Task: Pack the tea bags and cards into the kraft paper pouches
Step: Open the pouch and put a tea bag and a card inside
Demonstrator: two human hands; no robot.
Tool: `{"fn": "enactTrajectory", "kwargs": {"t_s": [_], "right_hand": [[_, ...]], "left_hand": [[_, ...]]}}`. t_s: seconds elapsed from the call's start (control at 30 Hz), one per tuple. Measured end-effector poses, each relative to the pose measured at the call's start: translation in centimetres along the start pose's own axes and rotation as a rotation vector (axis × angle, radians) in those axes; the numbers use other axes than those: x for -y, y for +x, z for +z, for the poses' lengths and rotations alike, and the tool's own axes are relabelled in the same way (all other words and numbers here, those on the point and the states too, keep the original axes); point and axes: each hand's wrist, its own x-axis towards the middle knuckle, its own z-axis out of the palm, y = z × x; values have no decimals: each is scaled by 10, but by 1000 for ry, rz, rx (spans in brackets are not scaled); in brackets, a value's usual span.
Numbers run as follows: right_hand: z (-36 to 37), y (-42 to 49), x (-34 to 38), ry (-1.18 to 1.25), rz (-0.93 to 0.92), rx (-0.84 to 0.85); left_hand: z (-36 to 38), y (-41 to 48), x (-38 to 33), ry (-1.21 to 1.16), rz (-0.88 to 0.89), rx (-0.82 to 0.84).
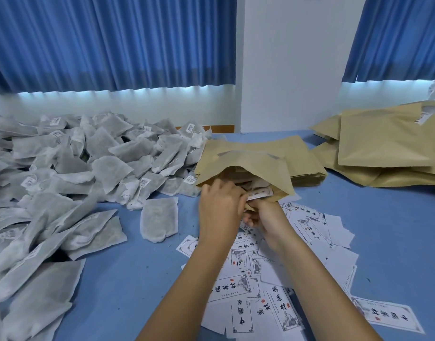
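Both hands meet at the mouth of one kraft paper pouch (248, 166), which lies over the near edge of a stack of flat empty pouches (307, 166) in the middle of the blue bench (388, 230). The mouth faces the person, probably so that contents can be slid straight in.

The left hand (221, 207) has its fingers curled at the opening, and they appear to pinch the left end of a printed card (259, 193) that pokes halfway out of the mouth. The right hand (266, 217) sits just below, its fingers folded round the pouch's near lip, apparently to hold it open and steady. How the fingertips lie inside cannot be told.

The pouch looks puffed and creased, tan, with a dark gape where pale tea bag corners seem to show. By this look, the tea is already in and the card goes last.

Supplies lie within reach on each side:
- A wide heap of tea bags (88, 156) spreads to the left, grey-white with small labels.
- One single tea bag (159, 220) lies apart, nearer the hands.
- Loose cards (246, 286) are scattered under the forearms.
- A pile of plump filled pouches (383, 143) rests at the far right.
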Motion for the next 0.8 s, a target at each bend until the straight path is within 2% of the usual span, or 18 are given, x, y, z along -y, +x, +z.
{"fn": "enactTrajectory", "kwargs": {"t_s": [0.1,0.17,0.33,0.4,0.47,0.53,0.63,0.7,0.8], "right_hand": [[-1,1,1,-125,24,-46],[0,0,1,-262,-3,-78],[4,-4,0,-304,-29,88],[5,-5,-1,-332,-27,160],[7,-8,-3,-429,-30,229],[10,-7,-7,-439,-30,230],[7,-1,-6,-171,14,48],[2,2,-1,13,-7,-26],[-2,-1,6,-16,-29,-29]], "left_hand": [[3,-3,-4,57,50,133],[7,-4,-5,120,46,289],[9,3,10,111,-62,483],[7,7,15,143,-146,453],[8,13,18,112,-264,322],[6,19,17,28,-346,202],[7,20,13,-27,-287,168],[6,15,8,-112,-172,153],[6,8,1,-116,-20,254]]}}
